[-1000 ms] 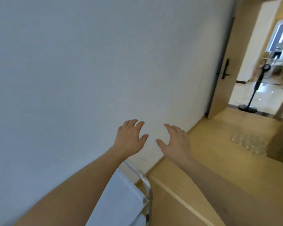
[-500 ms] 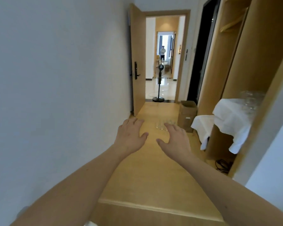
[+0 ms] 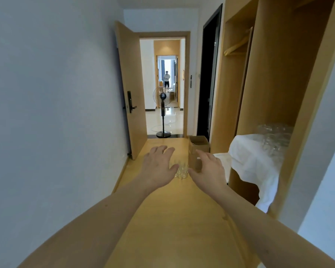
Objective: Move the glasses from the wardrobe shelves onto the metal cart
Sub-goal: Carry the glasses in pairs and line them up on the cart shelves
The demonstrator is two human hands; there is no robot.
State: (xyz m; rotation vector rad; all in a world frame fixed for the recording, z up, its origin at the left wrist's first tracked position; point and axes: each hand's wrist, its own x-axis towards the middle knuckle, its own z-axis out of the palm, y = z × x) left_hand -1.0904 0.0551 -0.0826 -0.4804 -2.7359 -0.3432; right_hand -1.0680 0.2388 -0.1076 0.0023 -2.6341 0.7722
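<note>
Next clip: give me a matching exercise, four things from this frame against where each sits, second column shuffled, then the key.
Things
1. glasses on the shelf
2. cardboard box
3. standing fan
4. glasses on the floor

Places
A. in the doorway at the end of the corridor
B. on the white cloth in the wardrobe
C. seen between the two outstretched hands
D. on the floor against the wardrobe's near corner

Pairs: 1-B, 2-D, 3-A, 4-C
</note>
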